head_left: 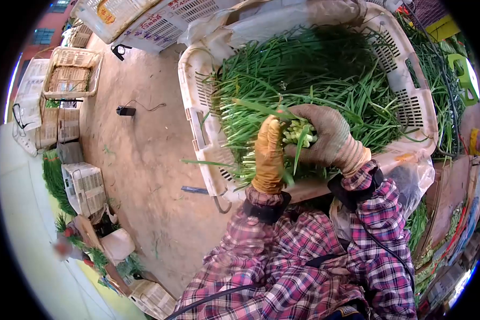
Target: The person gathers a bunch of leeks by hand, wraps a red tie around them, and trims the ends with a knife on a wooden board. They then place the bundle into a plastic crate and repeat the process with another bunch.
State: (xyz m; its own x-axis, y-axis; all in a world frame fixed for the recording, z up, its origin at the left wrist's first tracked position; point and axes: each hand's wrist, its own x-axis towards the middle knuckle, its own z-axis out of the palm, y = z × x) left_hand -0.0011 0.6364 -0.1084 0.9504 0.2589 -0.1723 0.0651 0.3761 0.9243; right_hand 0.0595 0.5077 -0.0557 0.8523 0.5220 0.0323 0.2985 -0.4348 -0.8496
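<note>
My right hand point(328, 136), in a grey-brown knitted glove, is wrapped round a bunch of garlic chives point(300, 132). The pale cut ends of the bunch face up toward me. Against its left side presses my left hand point(269, 154), in a yellow-orange glove, with its fingers together and bent in; the glove hides part of its grip. Both hands are over the near side of a large white plastic crate point(192, 96). Loose chives point(282, 64) fill this crate, their pale stems toward the left and their long leaves toward the right.
White crates point(165, 26) stand behind, and more crates point(72, 74) line the left wall. A small black box with a cord point(125, 111) lies on the brown floor point(144, 160). A green plastic stool point(464, 80) and more greens point(429, 64) are on the right.
</note>
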